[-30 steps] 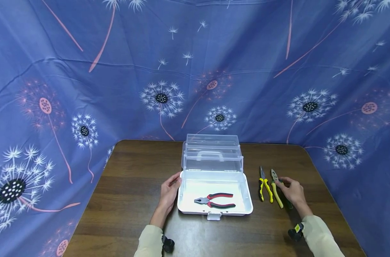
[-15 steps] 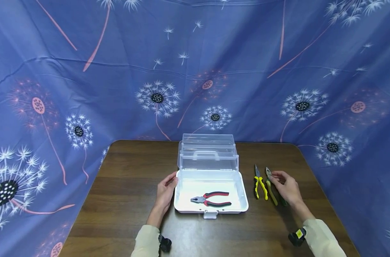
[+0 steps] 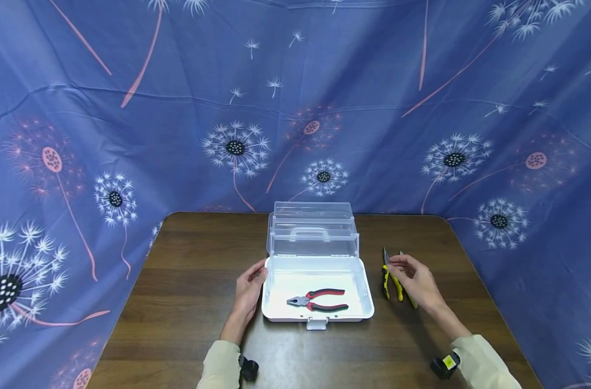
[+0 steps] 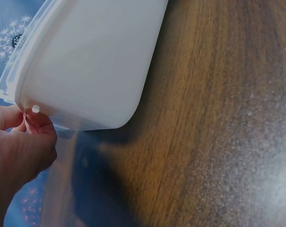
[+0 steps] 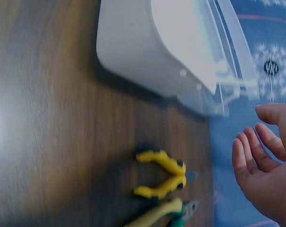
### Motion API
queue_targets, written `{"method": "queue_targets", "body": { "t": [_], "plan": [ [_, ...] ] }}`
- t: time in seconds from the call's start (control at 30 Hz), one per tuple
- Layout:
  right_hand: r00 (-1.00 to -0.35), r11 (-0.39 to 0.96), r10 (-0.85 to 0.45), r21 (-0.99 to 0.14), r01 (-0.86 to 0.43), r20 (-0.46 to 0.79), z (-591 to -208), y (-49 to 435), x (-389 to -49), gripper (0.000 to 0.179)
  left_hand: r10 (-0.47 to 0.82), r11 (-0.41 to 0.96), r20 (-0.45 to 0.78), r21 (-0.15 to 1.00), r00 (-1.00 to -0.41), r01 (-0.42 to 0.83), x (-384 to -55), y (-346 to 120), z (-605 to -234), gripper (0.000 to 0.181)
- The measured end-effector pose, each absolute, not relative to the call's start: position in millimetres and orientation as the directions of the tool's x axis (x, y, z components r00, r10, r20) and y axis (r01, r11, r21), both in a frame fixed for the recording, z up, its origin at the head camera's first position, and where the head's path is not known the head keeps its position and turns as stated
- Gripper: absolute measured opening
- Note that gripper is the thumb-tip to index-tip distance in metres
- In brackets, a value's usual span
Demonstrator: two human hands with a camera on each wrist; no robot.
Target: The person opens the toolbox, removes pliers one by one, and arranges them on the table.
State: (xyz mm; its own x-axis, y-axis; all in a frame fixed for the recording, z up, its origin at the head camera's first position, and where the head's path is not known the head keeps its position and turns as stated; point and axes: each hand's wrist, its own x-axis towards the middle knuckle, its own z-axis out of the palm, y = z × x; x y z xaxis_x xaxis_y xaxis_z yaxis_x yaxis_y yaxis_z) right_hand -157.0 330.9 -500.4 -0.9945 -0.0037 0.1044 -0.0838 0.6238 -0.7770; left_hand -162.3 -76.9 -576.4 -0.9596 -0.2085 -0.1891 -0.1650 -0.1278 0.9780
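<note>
My left hand (image 3: 248, 292) pinches the rim of the white toolbox (image 3: 285, 281) at its left side, thumb and fingers meeting at the edge in the left wrist view. Inside the box lie combination pliers (image 3: 311, 300) with red and black handles. To the right, my right hand (image 3: 418, 281) is raised over two more pliers, fingers loosely bent and nothing between them in the right wrist view. Nearest the box are long-nose pliers (image 5: 178, 179) with yellow and black handles. Beside them, pliers with green and yellow handles (image 5: 157, 213) are mostly covered by the hand in the head view.
The toolbox's clear lid (image 3: 314, 246) with its tiers stands raised at the back. A latch (image 3: 317, 324) hangs at the box's front. Beneath everything is a brown wooden table (image 3: 188, 302), with a blue dandelion-print cloth (image 3: 188, 146) behind it.
My right hand has shifted left from the green and yellow pliers towards the yellow and black ones. The left hand keeps its hold on the box rim. The head view has turned slightly right.
</note>
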Motion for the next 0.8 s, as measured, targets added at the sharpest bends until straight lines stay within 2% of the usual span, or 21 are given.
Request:
{"method": "queue_targets", "body": {
  "t": [0.63,0.8],
  "plan": [
    [-0.990,0.515,-0.142,-0.853,-0.079,0.006,-511,261,-150,0.029,-0.212,-0.123,-0.188,0.979,-0.959,-0.165,-163,-78,-577,0.036],
    [-0.979,0.507,-0.200,-0.851,-0.134,0.034,-519,249,-148,0.024,-0.208,-0.128,-0.190,0.978,-0.960,-0.166,-162,-78,-577,0.036]
  ]
}}
